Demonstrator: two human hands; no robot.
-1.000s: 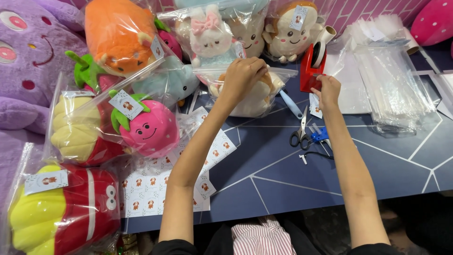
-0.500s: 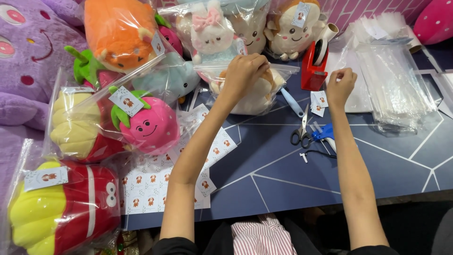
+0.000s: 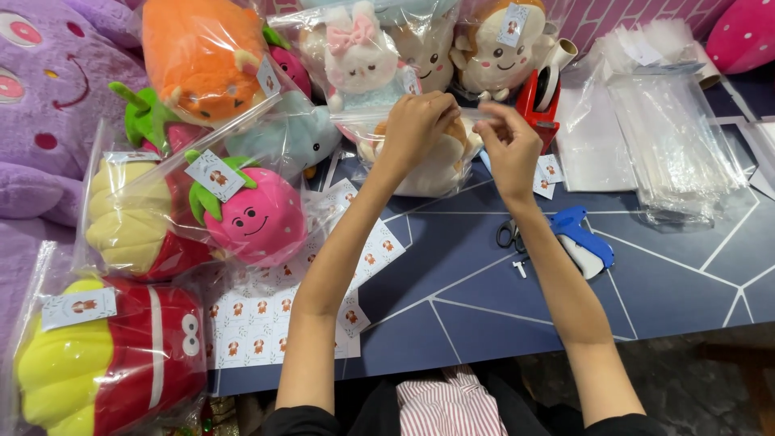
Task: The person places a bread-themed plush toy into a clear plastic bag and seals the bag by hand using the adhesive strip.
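A cream plush toy in a clear plastic bag (image 3: 432, 165) sits on the blue table (image 3: 484, 299) in front of me. My left hand (image 3: 416, 125) presses down on the top of this bag with fingers closed. My right hand (image 3: 510, 145) is beside it, pinching the bag's upper right edge; whether a strip of tape is between the fingers is unclear. A red tape dispenser (image 3: 539, 101) stands just right of my right hand.
Bagged plush toys crowd the left and back: a pink strawberry (image 3: 254, 214), a yellow-red toy (image 3: 105, 363), an orange one (image 3: 198, 52). Sticker sheets (image 3: 266, 323) lie at the left. Scissors (image 3: 510, 236), a blue tool (image 3: 581, 238) and stacked clear bags (image 3: 670, 145) lie at the right.
My right hand has moved left from the tape dispenser to the bagged toy and now meets the left hand at the bag's top. The left hand has stayed on the bag.
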